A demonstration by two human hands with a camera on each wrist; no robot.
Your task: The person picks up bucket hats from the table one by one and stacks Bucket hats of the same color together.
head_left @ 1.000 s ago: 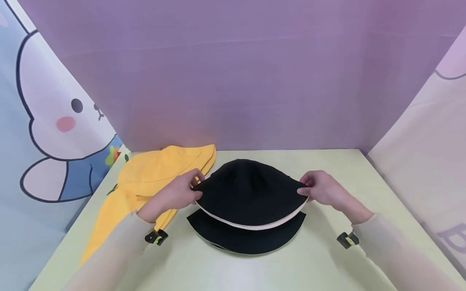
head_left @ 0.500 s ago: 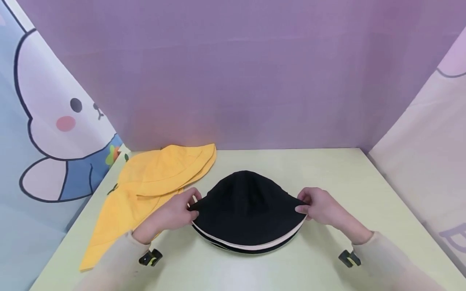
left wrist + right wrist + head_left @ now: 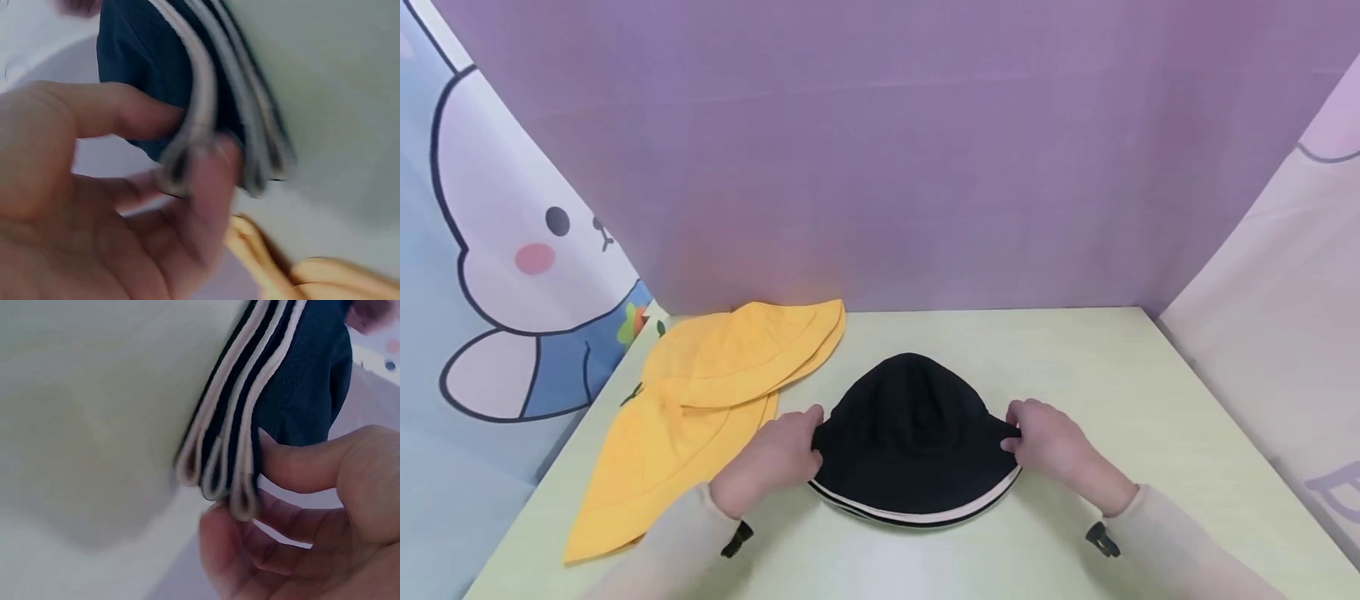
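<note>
A folded black bucket hat point(image 3: 913, 442) with a pale inner brim edge lies on top of a stack mid-table. My left hand point(image 3: 775, 454) pinches its left brim corner, thumb above and fingers beneath. At the opposite corner, my right hand point(image 3: 1052, 442) holds the brim the same way. In the left wrist view, the lower folded brims point(image 3: 253, 131) sit just under the held one. The right wrist view shows the top hat's dark cloth point(image 3: 294, 400) beside the thumb, and the looped brim ends of the hats below point(image 3: 215, 475).
Two folded yellow hats point(image 3: 745, 350) overlap at the table's back left, close to my left forearm. A purple cloth wall point(image 3: 910, 167) stands behind the pale table point(image 3: 1075, 350). Printed cloth point(image 3: 535, 292) hangs at the left side.
The top black hat has come down and toward me onto the lower black hats, now nearly aligned with them. Both hands moved down with it and slightly inward. The yellow hats stayed put.
</note>
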